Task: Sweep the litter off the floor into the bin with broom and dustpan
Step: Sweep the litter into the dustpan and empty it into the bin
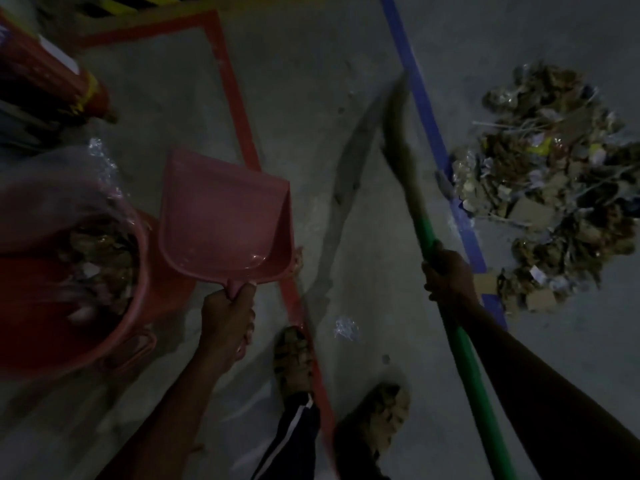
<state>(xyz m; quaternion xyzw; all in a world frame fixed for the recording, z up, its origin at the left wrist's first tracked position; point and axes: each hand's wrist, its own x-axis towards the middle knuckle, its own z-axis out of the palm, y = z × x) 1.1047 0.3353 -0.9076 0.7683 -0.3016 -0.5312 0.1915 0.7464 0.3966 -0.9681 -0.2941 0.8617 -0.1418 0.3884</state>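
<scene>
Head view: we are gripping the pink dustpan (221, 216) handle in our left hand (227, 318) beside the bin (138, 271), our right hand (448, 277) clasping the broom (460, 341) near the litter (550, 188).

- No text, label, brand, number or sign can be read anywhere in the dim, blurred head view.
- The red cylinder (52, 74) at the upper left carries a pale label patch and a yellow band, but no letters on them can be made out.
- Scraps of paper and packaging in the litter pile (554, 188) show colour only, with any print too small and blurred to read.
</scene>
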